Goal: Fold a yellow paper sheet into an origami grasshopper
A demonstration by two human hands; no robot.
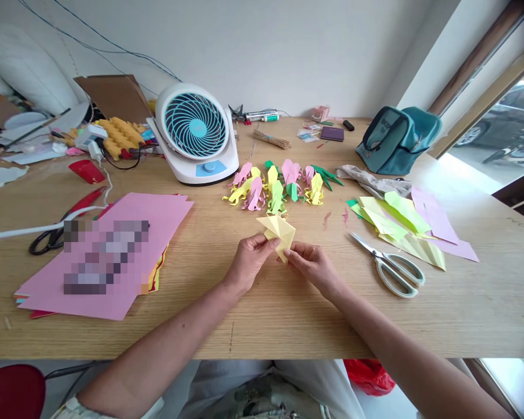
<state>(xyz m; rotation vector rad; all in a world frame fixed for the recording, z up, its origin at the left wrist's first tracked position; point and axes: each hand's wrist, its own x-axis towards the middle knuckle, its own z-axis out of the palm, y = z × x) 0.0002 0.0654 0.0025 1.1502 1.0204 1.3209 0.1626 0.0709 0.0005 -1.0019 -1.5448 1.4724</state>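
Note:
A pale yellow sheet of folded paper (283, 231), creased into several pointed flaps, is held above the wooden table. My left hand (250, 260) pinches its left side, thumb on top. At its lower right corner, my right hand (311, 265) grips the edge between thumb and fingers. Just beyond the paper stand several small folded paper figures (277, 196) in pink, yellow and green, grouped closely together. White-handled scissors (388, 265) lie to the right of my right hand, blades pointing left and away. The fingers under the paper are partly hidden.
Pink paper sheets (157, 233) are stacked at left, partly over black-handled scissors (48, 237). A white fan (196, 134) stands behind. Coloured paper scraps (413, 224) and a teal bag (397, 139) sit at right. A bundle of thin sticks (271, 139) lies farther back.

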